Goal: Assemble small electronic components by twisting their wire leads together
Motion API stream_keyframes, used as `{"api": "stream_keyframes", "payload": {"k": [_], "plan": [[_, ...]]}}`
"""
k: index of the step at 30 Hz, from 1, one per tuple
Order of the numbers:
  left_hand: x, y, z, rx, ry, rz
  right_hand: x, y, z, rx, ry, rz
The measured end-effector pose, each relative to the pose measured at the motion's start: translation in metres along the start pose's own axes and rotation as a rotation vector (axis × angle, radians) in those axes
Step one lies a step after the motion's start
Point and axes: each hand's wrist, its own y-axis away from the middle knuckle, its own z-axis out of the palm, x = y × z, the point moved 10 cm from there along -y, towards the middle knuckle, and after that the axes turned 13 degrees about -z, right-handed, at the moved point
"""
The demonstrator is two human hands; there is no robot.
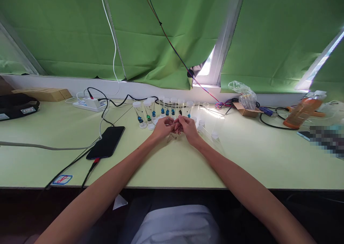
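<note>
My left hand (162, 128) and my right hand (189, 130) meet above the middle of the table, fingertips pinched together. Whatever lies between the fingers is too small to make out. Just below them on the tabletop is a thin, bent, wire-like piece (171, 138). Behind my hands stands a row of clear tubes with white caps, several with a small blue piece (140, 119) inside and one with a green piece (148, 118). Right of my right hand, a clear tube with a white cap (215, 135) lies on its side.
A black phone (105, 142) on a cable lies at the left, near a white power strip (90, 106). Toward the right are a small cardboard box (247, 109) with a plastic bag (243, 93) and a tilted bottle of orange liquid (304, 111). Cables run along the wall.
</note>
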Motion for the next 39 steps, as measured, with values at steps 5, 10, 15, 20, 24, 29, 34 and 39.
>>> {"api": "stream_keyframes", "payload": {"k": [5, 10, 15, 20, 24, 29, 34, 39], "plan": [[-0.002, -0.002, -0.001, 0.006, -0.023, 0.014, 0.001, 0.001, 0.004, -0.017, -0.052, 0.032], [-0.002, -0.003, 0.0, -0.003, -0.011, 0.019, 0.001, 0.001, 0.006, -0.03, -0.083, 0.045], [0.0, -0.001, 0.002, -0.027, 0.035, 0.013, 0.002, 0.0, 0.008, -0.051, -0.106, 0.034], [0.004, 0.002, 0.002, -0.026, 0.043, 0.022, 0.004, 0.0, 0.008, -0.062, -0.112, 0.022], [0.006, 0.004, 0.003, -0.023, 0.048, 0.009, 0.004, 0.0, 0.008, -0.074, -0.118, 0.008], [0.007, 0.005, 0.003, -0.028, 0.062, -0.011, 0.002, 0.0, 0.009, -0.087, -0.097, 0.015], [0.004, 0.003, 0.001, -0.013, 0.051, -0.009, -0.003, 0.001, 0.011, -0.079, -0.083, 0.007], [0.003, 0.001, 0.002, -0.019, 0.052, 0.008, -0.007, 0.001, 0.011, -0.066, -0.055, -0.011]]}}
